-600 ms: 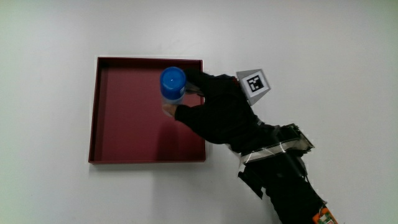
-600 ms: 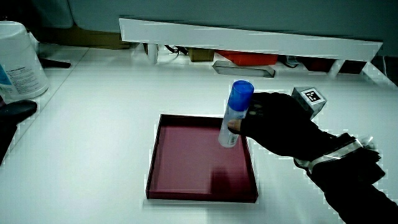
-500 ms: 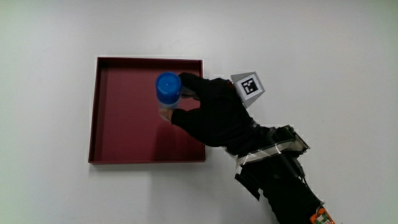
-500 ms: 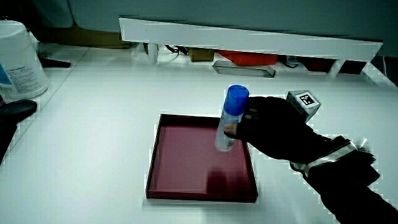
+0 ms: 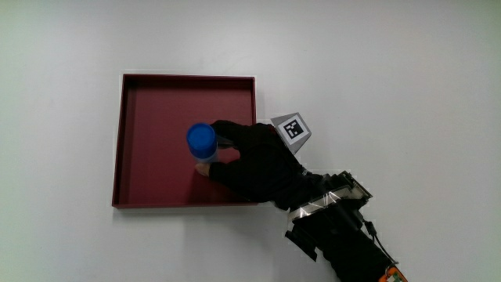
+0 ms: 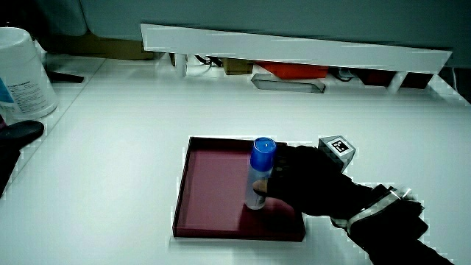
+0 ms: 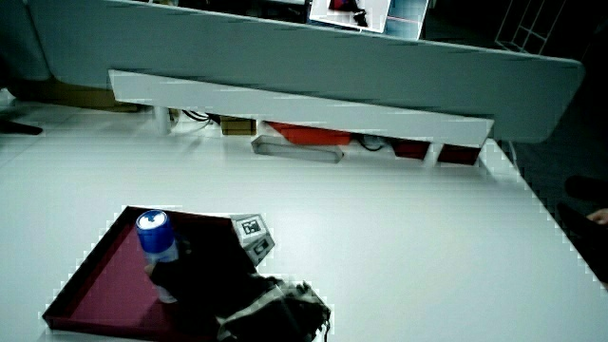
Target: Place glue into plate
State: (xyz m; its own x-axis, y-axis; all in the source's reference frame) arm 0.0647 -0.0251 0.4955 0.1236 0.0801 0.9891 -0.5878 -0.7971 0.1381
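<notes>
Glue (image 5: 201, 139), blue-capped stick, upright inside the dark red plate (image 5: 149, 102) on the white desk (image 5: 407, 78), held by the grip (image 5: 254, 160), whose gloved fingers wrap its lower barrel; from above only the cap shows, the barrel and base being hidden beneath cap and fingers. In both side views the pale barrel (image 6: 257, 190) is visible beside the grip (image 6: 305, 184), though contact between its base and the plate floor cannot be made out. Label text on the glue unreadable; patterned cube (image 5: 290, 130) on the back of the grip carries a black-and-white code only.
</notes>
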